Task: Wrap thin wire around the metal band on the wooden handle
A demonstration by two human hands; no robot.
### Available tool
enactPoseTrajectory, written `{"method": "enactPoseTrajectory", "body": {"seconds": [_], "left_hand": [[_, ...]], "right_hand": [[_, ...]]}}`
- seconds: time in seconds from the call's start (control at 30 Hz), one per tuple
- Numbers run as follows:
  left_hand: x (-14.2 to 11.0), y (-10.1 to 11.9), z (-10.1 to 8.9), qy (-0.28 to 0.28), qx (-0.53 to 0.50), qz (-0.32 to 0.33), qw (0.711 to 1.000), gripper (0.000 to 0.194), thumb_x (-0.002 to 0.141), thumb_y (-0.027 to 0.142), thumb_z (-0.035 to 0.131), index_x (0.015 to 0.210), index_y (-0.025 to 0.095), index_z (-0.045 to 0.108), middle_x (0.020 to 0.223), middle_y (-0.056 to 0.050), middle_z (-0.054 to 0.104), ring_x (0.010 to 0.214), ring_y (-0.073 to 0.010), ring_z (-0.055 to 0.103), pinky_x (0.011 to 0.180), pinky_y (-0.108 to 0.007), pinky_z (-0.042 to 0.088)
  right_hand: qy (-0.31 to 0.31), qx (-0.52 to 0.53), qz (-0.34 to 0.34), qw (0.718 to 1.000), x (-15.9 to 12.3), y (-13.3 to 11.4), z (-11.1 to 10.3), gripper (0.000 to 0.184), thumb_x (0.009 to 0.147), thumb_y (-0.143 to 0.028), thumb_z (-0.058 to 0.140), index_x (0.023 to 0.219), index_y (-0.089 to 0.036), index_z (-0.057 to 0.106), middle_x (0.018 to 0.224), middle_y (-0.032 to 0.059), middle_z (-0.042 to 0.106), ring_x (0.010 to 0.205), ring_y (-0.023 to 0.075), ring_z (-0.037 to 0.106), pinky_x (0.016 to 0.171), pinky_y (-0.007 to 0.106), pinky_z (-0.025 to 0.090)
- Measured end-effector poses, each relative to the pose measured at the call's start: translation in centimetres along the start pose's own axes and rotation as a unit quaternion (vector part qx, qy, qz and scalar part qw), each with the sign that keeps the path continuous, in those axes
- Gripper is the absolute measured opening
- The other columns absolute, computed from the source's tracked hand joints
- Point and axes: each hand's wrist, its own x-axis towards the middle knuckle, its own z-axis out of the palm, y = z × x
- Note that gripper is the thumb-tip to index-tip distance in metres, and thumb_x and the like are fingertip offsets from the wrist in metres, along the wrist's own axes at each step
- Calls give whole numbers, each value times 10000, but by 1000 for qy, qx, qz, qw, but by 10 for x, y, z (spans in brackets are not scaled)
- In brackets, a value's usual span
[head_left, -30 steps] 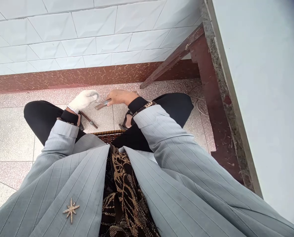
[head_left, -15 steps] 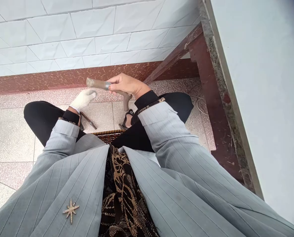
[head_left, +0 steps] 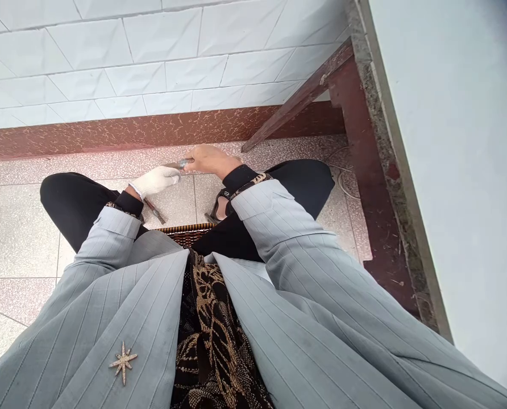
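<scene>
A brownish wooden stick [head_left: 173,165] with silvery wire [head_left: 182,163] wound round it shows between my hands, low in front of my legs. My bare right hand [head_left: 213,159] is closed round the stick just right of the wire. My left hand [head_left: 156,180], in a white knitted glove, is closed at the stick's left part and covers that end from view. The stick's right part is hidden behind my right hand. Below the glove, a thin hand tool [head_left: 155,212] with a reddish handle lies on the floor, partly covered by my left sleeve; its kind is unclear.
My bent knees spread to both sides, above a woven wicker edge [head_left: 189,234]. A white tiled wall [head_left: 163,51] stands ahead. On the right are a dark red wooden frame [head_left: 368,165], a white tabletop [head_left: 462,142] and a loose cable [head_left: 347,186] on the floor.
My right hand has lowered the stick and shifted slightly left. My gloved left hand has moved right and down, from just below the stick's left end onto it.
</scene>
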Motion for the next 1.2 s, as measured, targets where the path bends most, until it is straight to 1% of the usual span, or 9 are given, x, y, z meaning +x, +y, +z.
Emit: {"method": "enactPoseTrajectory", "body": {"seconds": [0.17, 0.27, 0.33, 0.43, 0.53, 0.63, 0.8, 1.0, 1.2], "left_hand": [[-2, 1, -5, -19, -13, -24, 999, 206, 843, 302, 519, 720, 163, 609, 652, 15, 551, 630, -119, 462, 634, -264, 364], [-3, -1, -10, 13, -69, -41, 997, 175, 842, 304, 572, 771, 154, 627, 655, 22, 548, 610, -106, 448, 616, -253, 367], [-4, -1, -13, 41, -147, -33, 988, 186, 877, 319, 577, 835, 147, 636, 659, 16, 547, 568, -93, 424, 581, -249, 357], [-7, 3, -16, 77, -230, -4, 970, 234, 941, 353, 548, 857, 146, 619, 593, 32, 465, 503, -79, 344, 526, -247, 312], [-9, 6, -17, 64, -243, 9, 968, 244, 958, 341, 533, 834, 146, 610, 557, 46, 393, 491, -74, 322, 503, -241, 269], [-10, 6, -17, 40, -232, 14, 972, 232, 947, 329, 535, 840, 142, 622, 580, 35, 413, 502, -72, 335, 496, -236, 242], [-9, 6, -14, 10, -211, 7, 977, 252, 933, 354, 539, 848, 136, 634, 608, 25, 442, 519, -72, 341, 499, -232, 238], [-8, 10, -11, -16, -167, 9, 986, 254, 893, 376, 569, 806, 141, 614, 619, 31, 475, 570, -85, 389, 568, -234, 326], [-6, 6, -9, -13, -125, 22, 992, 272, 874, 402, 563, 790, 148, 610, 651, 31, 481, 587, -87, 388, 586, -238, 326]], "right_hand": [[-185, 18, -68, 980, -2, 0, 3, 280, 887, -358, 720, 1090, -189, 813, 894, 62, 752, 822, 198, 656, 772, 324, 416], [-233, 120, -111, 959, -7, 7, -9, 311, 881, -418, 731, 1067, -179, 803, 803, 36, 728, 731, 160, 631, 743, 302, 435], [-186, 206, -145, 950, -12, 12, -20, 331, 879, -467, 729, 1024, -175, 782, 808, 29, 716, 711, 144, 610, 726, 288, 450], [-23, 379, -153, 913, -19, 20, -33, 399, 907, -557, 677, 981, -166, 708, 840, 37, 687, 698, 134, 580, 705, 280, 471], [101, 501, -123, 850, -21, 24, -37, 414, 957, -599, 587, 963, -186, 622, 868, 44, 656, 693, 137, 569, 694, 283, 488], [158, 530, -76, 830, -18, 25, -35, 331, 996, -525, 537, 920, -206, 580, 899, 64, 668, 714, 159, 583, 690, 304, 502], [168, 477, 1, 863, -4, 22, -25, 281, 996, -475, 560, 955, -209, 642, 870, 68, 694, 734, 190, 621, 714, 335, 518], [156, 240, 74, 955, 9, 15, -10, 295, 976, -394, 626, 1028, -120, 722, 868, 91, 688, 750, 185, 623, 696, 316, 471], [46, 11, 28, 998, 7, 5, 2, 315, 959, -374, 650, 1124, -134, 771, 1035, 128, 727, 934, 241, 640, 768, 331, 417]]}}
